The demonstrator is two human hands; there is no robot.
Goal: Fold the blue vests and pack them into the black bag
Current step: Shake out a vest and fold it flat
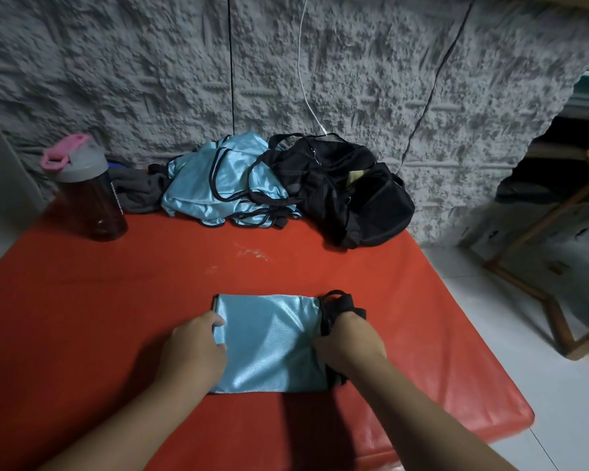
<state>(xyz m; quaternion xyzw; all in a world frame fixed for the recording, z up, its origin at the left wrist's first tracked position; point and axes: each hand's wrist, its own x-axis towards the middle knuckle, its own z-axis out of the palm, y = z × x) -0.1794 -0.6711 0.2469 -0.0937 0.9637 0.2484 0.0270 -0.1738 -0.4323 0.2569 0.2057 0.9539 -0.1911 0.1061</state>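
Gripping folded vest (269, 341), seemingly both hands.

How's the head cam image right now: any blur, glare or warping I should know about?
Head view: dim room, edges smeared, wide-angle bending of the wall; soft sheen on the folded vest; arm shadows on the red table; hands sharp enough.

The right hand's (349, 338) fingers lie hidden under the folded vest's (269, 341) edge.

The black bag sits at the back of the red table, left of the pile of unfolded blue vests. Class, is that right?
Not quite. The head view shows the black bag at the back of the red table, but right of the pile of unfolded blue vests, not left.
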